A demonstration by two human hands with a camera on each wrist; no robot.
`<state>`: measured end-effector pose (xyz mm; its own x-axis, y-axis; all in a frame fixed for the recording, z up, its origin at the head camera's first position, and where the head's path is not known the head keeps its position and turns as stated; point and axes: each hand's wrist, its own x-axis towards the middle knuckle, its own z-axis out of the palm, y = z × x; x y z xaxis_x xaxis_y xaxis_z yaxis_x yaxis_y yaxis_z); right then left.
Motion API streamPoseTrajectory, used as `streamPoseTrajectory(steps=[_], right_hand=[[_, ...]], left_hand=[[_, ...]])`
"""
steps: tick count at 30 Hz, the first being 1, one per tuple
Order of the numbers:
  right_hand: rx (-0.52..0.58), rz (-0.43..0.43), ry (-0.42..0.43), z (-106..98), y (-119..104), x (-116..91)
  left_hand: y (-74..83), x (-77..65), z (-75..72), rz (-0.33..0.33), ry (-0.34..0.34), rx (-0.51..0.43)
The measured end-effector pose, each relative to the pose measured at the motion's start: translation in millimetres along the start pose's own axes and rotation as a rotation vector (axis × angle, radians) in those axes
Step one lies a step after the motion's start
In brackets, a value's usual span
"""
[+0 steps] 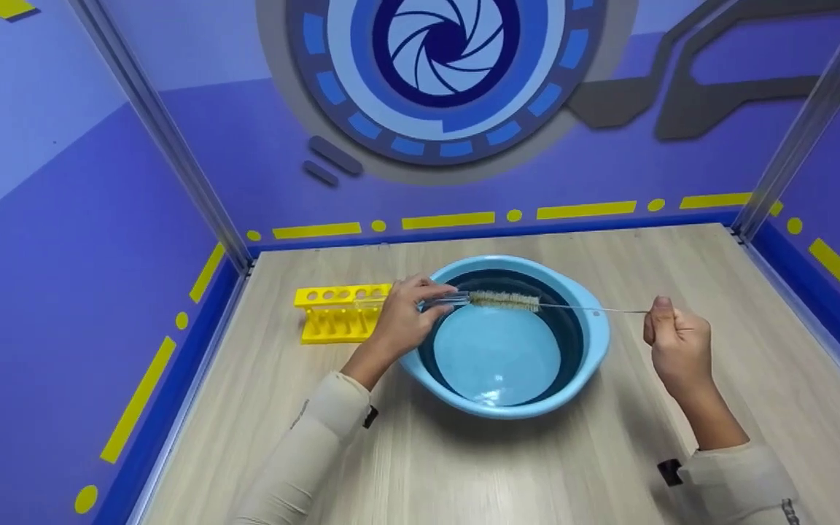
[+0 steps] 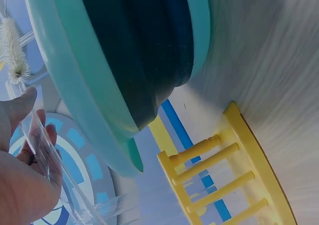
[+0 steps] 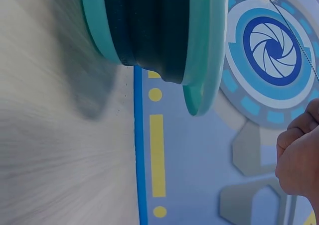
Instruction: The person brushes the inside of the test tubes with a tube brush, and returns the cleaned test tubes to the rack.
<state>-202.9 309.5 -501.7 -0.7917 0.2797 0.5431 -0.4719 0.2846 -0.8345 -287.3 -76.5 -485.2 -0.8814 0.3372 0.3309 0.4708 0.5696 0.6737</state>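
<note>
We had room over the near tabletop (image 1: 493, 474) between left sleeve (image 1: 318, 445) and right sleeve (image 1: 737, 481); farther in stood the basin (image 1: 511, 412), its far half barred by the brush (image 1: 504, 300), with the yellow rack (image 1: 332, 338) blocking its left.

The place appears to be a walled work booth, fitted around a pale wood-grain tabletop (image 1: 507, 474). Smooth printed panels (image 1: 208, 160) in violet and blue stand at the left, back and right, meeting at straight grey metal corner posts (image 1: 165, 131). The back carries a large round blue-and-white emblem (image 1: 445, 40) like a camera shutter, and yellow dashes and dots (image 1: 449, 220) run low along the walls, closer to exhibition decoration than to ordinary room finish. The wares add a laboratory note: a yellow plastic test-tube rack (image 1: 334, 338), a clear slender tube (image 1: 453, 299) and a wire-handled bristle brush (image 1: 504, 300).
</note>
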Motion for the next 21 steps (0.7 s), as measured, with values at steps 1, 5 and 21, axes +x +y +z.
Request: streamPoseTrajectory(steps=[1,5,21], right_hand=[[0.003,-0.001,-0.004,-0.1,0.1,0.0],[0.063,0.0,-0.015,-0.4,-1.1,-0.1],[0.024,-0.024,-0.005,-2.4,-2.8,0.4]], left_hand=[[0.0,-0.5,0.5,-0.001,0.001,0.009],[0.9,-3.3,2.2,-0.006,0.0,0.032],[4.9,-4.6,7.2,-0.018,0.009,-0.033]])
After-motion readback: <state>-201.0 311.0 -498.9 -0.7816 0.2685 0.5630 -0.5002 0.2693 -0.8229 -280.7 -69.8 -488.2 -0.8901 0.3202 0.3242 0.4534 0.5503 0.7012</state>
